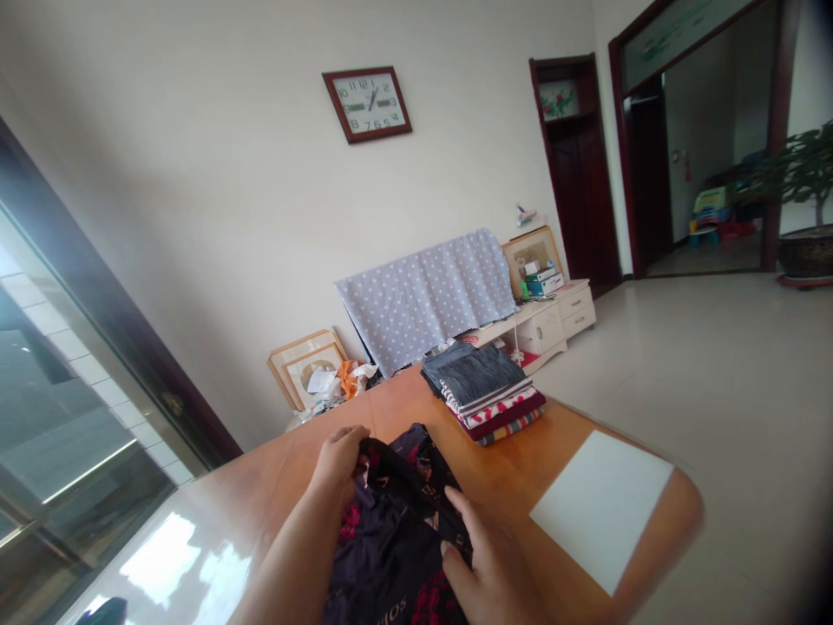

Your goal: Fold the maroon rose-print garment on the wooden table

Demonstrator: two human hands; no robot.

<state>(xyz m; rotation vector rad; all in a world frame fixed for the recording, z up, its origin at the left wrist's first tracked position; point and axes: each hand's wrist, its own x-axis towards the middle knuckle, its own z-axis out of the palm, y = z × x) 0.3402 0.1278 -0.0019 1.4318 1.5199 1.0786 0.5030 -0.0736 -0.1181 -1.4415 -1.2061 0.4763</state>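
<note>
Left hand [338, 460] gripping dark garment's [396, 529] far edge, right hand [485, 564] pressing flat on its near side

Home living room: wall clock [367, 103], TV cabinet [545, 321]

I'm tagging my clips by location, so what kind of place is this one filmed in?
Most likely a living room in a home. A red-framed wall clock hangs above a low white cabinet, and a stack of folded clothes sits on the orange-brown wooden table.
</note>
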